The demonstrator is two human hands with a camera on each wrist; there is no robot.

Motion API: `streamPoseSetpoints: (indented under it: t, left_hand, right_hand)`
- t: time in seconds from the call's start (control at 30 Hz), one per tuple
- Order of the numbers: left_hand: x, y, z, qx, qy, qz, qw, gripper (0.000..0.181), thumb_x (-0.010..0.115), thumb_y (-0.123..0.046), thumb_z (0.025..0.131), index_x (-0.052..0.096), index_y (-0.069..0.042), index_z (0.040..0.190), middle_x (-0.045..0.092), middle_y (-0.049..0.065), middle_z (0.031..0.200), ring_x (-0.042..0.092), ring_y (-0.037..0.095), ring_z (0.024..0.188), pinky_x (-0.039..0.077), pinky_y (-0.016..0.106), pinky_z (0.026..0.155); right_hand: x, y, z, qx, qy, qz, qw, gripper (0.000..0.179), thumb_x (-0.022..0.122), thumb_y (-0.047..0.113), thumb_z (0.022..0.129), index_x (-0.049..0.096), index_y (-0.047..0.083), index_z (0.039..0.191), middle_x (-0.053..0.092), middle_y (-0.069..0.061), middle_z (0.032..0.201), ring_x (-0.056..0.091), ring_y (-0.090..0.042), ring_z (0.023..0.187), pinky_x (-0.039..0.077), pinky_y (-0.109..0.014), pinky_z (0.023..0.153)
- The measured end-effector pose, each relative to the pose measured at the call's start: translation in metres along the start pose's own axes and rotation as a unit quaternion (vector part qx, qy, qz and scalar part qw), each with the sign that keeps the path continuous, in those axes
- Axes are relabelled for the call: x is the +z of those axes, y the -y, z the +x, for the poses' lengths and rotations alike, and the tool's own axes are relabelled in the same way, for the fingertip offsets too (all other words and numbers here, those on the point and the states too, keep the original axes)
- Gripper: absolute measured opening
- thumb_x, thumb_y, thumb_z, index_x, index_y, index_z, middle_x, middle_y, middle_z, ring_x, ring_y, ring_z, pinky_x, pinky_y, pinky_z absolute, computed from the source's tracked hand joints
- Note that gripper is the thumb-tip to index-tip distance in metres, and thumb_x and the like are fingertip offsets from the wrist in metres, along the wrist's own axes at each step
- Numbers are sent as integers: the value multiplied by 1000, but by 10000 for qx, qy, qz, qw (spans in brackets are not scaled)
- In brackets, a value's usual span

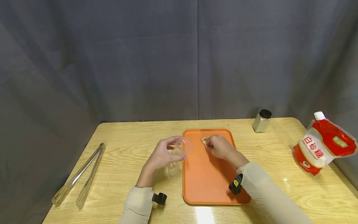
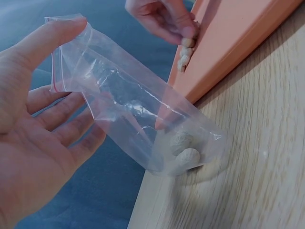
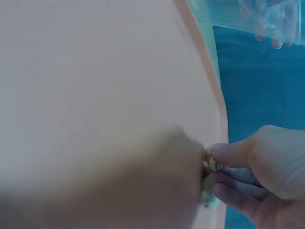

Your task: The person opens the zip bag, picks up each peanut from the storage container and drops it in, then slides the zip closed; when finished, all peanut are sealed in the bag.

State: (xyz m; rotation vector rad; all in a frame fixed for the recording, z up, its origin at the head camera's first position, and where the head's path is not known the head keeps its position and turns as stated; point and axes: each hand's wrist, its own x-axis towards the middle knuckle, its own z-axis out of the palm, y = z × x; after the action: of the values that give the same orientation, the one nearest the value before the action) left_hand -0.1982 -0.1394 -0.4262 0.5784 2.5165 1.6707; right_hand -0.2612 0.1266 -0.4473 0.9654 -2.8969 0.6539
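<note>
Peanuts (image 1: 204,139) lie near the tray's (image 1: 207,183) far edge; right hand (image 1: 220,147) pinches one, left hand (image 1: 165,153) holds bag (image 2: 138,98) by left edge.

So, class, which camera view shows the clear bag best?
Left wrist view: the clear bag appears large, peanuts inside visible. The head view shows it small; the right wrist view, only part, top right.

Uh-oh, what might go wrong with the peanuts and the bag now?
The left hand holds the clear bag near its mouth; if that hold slips, the bag might flop and the peanuts inside could spill.

The right hand pinches a small peanut close to other peanuts on the orange tray, so it might slip or bump them.
</note>
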Motion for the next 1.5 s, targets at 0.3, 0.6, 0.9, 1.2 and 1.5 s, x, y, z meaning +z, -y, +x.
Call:
streamPoseSetpoints:
  t: [0.3,0.6,0.9,1.2,1.5]
  left_hand:
    - [-1,2,1,-38,-20,-17,10000,71,86,-16,77,56,-7,140,61,6,132,57,21,113,46,42,99]
    - [0,1,2,67,-30,-52,10000,72,87,-19,77,55,-6,140,61,3,130,57,28,115,47,43,98]
    - [-3,-2,1,43,-22,-98,9999,74,87,-20,77,53,-5,142,59,9,133,55,28,119,46,45,100]
    - [-4,-2,2,60,-10,-188,9998,73,87,-16,77,54,-4,141,56,12,139,54,32,121,45,49,101]
    - [-4,-1,0,51,25,-154,9999,75,87,-20,77,53,-5,142,58,6,134,54,33,120,46,46,100]
  right_hand:
    - [-40,40,16,-652,-305,-176,9972,14,69,-5,87,69,3,76,56,-1,71,48,-13,63,42,-27,56]
    - [-57,95,25,-1475,-516,-145,9876,12,73,-4,86,74,-2,97,66,-7,85,63,-18,73,54,-26,64]
    - [-51,101,26,-1683,-397,70,9849,14,74,-2,86,75,-1,99,65,-5,83,60,-14,69,50,-21,61]
    - [-49,100,26,-1697,-467,89,9843,14,78,1,84,75,-1,98,66,-6,84,63,-19,72,52,-23,62]
    - [-57,96,26,-1595,-441,-77,9862,17,78,4,85,75,0,101,67,-8,88,65,-21,77,54,-28,66]
